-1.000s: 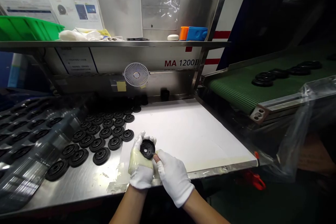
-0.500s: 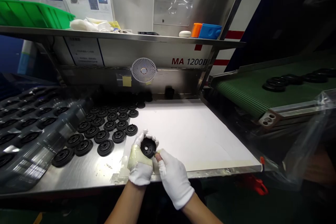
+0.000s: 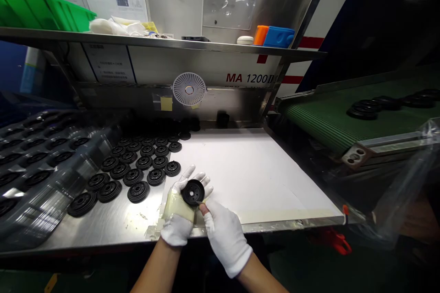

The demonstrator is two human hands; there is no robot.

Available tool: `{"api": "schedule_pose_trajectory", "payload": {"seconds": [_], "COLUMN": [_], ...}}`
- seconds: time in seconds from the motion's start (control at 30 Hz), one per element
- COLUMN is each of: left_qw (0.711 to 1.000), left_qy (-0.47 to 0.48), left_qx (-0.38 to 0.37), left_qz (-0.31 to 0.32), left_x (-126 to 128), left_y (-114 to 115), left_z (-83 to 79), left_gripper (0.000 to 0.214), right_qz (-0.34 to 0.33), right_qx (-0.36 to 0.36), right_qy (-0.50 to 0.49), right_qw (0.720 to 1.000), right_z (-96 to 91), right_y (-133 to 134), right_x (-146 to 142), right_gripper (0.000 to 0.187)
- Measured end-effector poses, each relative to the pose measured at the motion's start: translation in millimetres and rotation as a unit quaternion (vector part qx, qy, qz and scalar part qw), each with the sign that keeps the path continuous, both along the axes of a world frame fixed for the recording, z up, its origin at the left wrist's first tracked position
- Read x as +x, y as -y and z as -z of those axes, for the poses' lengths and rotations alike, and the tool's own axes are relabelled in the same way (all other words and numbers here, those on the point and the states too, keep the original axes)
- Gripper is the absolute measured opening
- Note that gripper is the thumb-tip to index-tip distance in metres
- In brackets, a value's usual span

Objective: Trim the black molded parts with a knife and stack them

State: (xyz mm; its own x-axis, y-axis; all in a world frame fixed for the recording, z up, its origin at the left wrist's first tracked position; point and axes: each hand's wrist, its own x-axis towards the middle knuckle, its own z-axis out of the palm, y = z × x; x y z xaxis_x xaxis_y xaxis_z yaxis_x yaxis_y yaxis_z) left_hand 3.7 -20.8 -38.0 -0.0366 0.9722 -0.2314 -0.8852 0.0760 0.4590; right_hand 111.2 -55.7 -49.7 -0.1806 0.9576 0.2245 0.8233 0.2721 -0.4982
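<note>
white-gloved hands [image 3: 178, 219] hold a black rubber pulley [image 3: 193, 192] (right thumbtip [image 3: 203, 209] bare)

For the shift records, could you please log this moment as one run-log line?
Left hand: holds black moulded disc | Right hand: fingertip at its rim | Beside: rows of matching discs on steel bench

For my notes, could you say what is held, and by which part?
The left hand grips a black moulded disc by its rim; the right hand touches it.
</note>
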Motion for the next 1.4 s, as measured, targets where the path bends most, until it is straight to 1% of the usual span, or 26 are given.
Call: {"api": "schedule_pose_trajectory", "payload": {"seconds": [0.03, 0.07, 0.2, 0.33, 0.53, 0.6, 0.7, 0.73, 0.77, 0.83, 0.93, 1.07, 1.1, 1.2, 1.27, 1.4], "left_qw": [1.0, 1.0, 1.0, 0.999, 0.994, 0.996, 1.0, 1.0, 1.0, 0.999, 0.998, 0.996, 0.996, 0.999, 0.999, 0.998], "left_qy": [-0.003, -0.001, 0.016, 0.015, -0.004, -0.01, -0.009, -0.003, 0.005, 0.02, 0.027, 0.022, 0.02, 0.017, 0.026, 0.042], "left_qx": [0.001, 0.003, -0.002, -0.003, 0.015, 0.009, -0.023, -0.03, -0.03, -0.022, -0.014, 0.0, -0.002, -0.025, -0.036, -0.037], "left_qz": [0.018, 0.022, -0.026, -0.045, -0.106, -0.087, -0.013, 0.001, 0.003, -0.019, -0.054, -0.091, -0.084, -0.012, 0.017, -0.016], "left_x": [-2, -2, 2, 9, 12, 9, 5, 4, 4, 6, 12, 13, 12, 8, 8, 12], "left_y": [1, 2, -1, -5, -5, -3, -1, -2, -2, -5, -10, -10, -8, -4, -3, -8], "left_z": [0.1, 0.2, 0.2, 1.8, 0.0, -2.8, -5.5, -5.4, -4.7, -1.8, 3.1, 3.6, 2.4, -1.8, -3.0, -0.2], "left_gripper": [0.04, 0.04, 0.028, 0.017, 0.027, 0.03, 0.033, 0.033, 0.031, 0.026, 0.019, 0.021, 0.023, 0.029, 0.028, 0.012], "right_qz": [-0.006, -0.01, 0.0, 0.012, 0.013, 0.012, 0.009, 0.013, 0.018, 0.026, 0.026, 0.025, 0.027, 0.023, 0.024, 0.035], "right_qx": [-0.004, -0.008, -0.018, -0.003, 0.015, 0.019, 0.023, 0.021, 0.016, 0.008, 0.007, 0.013, 0.014, 0.018, 0.014, 0.008], "right_qy": [-0.007, -0.012, -0.003, 0.02, -0.008, -0.004, 0.002, 0.004, 0.007, 0.013, 0.003, -0.01, -0.005, -0.001, -0.002, 0.007], "right_qw": [1.0, 1.0, 1.0, 1.0, 1.0, 1.0, 1.0, 1.0, 1.0, 1.0, 1.0, 1.0, 1.0, 1.0, 1.0, 0.999], "right_z": [-0.8, -1.5, -1.3, 1.9, 4.4, 3.9, 3.4, 3.5, 3.7, 4.4, 5.0, 4.2, 3.8, 3.7, 4.8, 6.5], "right_y": [-1, -3, -5, 1, 10, 9, 5, 3, 3, 3, 6, 9, 8, 5, 4, 6], "right_x": [3, 5, 10, 5, -8, -7, -1, 2, 4, 5, 0, -8, -7, 0, 6, 6], "right_gripper": [0.026, 0.026, 0.025, 0.024, 0.028, 0.03, 0.027, 0.026, 0.027, 0.029, 0.027, 0.03, 0.03, 0.024, 0.024, 0.025]}}
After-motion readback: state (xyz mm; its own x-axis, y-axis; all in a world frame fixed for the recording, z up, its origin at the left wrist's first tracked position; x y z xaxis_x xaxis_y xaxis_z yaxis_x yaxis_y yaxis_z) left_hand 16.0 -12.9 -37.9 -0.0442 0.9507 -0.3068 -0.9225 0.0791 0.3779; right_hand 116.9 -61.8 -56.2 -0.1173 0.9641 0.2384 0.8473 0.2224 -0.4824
